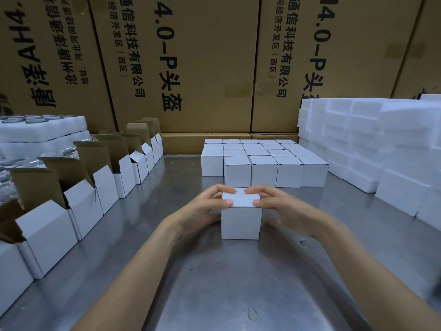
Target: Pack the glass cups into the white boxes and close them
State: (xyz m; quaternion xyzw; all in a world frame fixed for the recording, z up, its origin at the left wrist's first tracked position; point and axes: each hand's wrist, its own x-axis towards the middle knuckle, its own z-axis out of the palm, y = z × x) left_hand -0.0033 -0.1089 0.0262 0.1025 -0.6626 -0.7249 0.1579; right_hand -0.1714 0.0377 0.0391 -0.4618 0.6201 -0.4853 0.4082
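Curled fingers (220, 188) of both hands, seemingly gripping white box (240, 222)

I count one closed box (240, 220) in my two hands, about nineteen more stacked (263, 161), and eight open boxes (83, 201).

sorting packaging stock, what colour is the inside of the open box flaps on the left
Brown, plain cardboard, on the open box flaps; the outsides are white. Head view.

white box (240, 222); brown cartons (205, 63)
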